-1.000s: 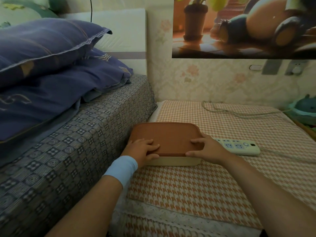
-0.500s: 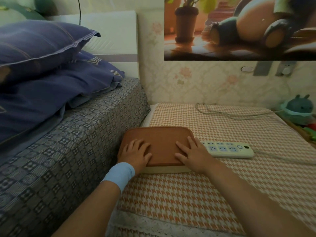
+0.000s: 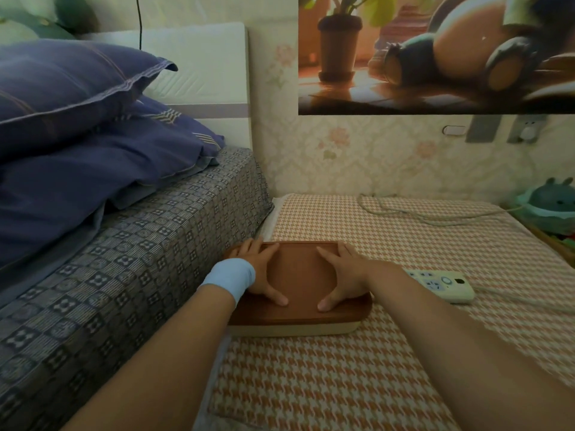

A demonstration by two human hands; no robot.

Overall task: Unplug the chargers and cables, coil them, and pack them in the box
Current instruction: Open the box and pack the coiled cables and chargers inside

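Brown lid [image 3: 295, 275] covers the cream box [image 3: 295, 329]; left hand [image 3: 258, 269] and right hand [image 3: 345, 275] press it, fingers extended. Uneven pressure could tilt the lid, leaving one edge unseated.

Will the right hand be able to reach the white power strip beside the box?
Probably yes. The right hand rests flat on the brown-lidded cream box, holding nothing, and the white plastic power strip lies just beside it on the checked cloth, nothing between.

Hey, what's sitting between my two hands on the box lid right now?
Nothing. The head view shows only bare brown lid between the left hand and the right hand, both lying flat on it.
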